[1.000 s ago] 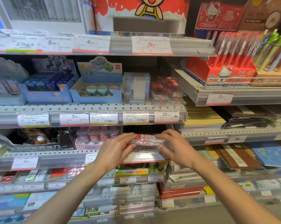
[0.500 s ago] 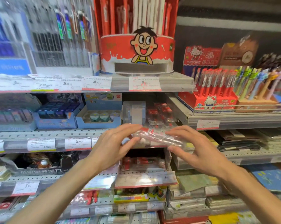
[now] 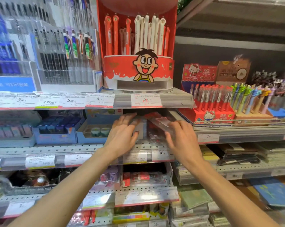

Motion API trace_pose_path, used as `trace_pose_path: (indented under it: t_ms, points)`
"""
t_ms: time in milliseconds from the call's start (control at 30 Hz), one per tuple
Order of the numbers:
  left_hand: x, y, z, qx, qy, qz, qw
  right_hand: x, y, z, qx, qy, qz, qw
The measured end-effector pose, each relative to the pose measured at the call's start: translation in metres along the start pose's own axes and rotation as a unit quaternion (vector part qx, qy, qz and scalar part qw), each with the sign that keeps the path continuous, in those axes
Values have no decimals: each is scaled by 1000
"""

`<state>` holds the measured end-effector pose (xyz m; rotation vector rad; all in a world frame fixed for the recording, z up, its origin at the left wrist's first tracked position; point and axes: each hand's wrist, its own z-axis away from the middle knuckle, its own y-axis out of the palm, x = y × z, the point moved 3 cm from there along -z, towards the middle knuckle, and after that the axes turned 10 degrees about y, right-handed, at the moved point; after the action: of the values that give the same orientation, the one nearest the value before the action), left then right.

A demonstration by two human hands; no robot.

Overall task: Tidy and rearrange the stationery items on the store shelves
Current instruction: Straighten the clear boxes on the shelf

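Note:
A clear plastic packet with red contents (image 3: 162, 122) hangs tilted just above the pile of similar packets (image 3: 154, 136) on the middle shelf. My right hand (image 3: 183, 139) holds its right end, fingers curled beneath it. To its left, my left hand (image 3: 122, 136) reaches into the same shelf with straight fingers, lying against a clear plastic box (image 3: 141, 129). Whether the left fingers still touch the packet cannot be told.
A blue tray of tape rolls (image 3: 96, 131) sits left of the clear box. The shelf above carries a red cartoon pen display (image 3: 138, 71). A Hello Kitty pen box (image 3: 212, 112) stands right. Price-tag rails (image 3: 138, 157) front each shelf; more red packets (image 3: 143, 176) lie below.
Both hands have lifted the packet from the lower shelf up into the middle shelf, beside the clear box. The view has tilted upward.

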<state>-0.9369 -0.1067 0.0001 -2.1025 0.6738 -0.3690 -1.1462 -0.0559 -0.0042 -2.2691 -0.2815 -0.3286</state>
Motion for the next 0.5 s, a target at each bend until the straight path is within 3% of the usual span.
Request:
trace_pose_path:
  t_ms: [133, 300, 500]
  points:
    - [3, 15, 1, 45, -30, -1, 999, 18, 23, -20, 20, 50, 91, 994]
    - [4, 18, 4, 36, -26, 14, 999, 15, 41, -40, 54, 58, 220, 972]
    - [8, 22, 6, 35, -19, 31, 999, 13, 39, -42, 63, 40, 235, 969]
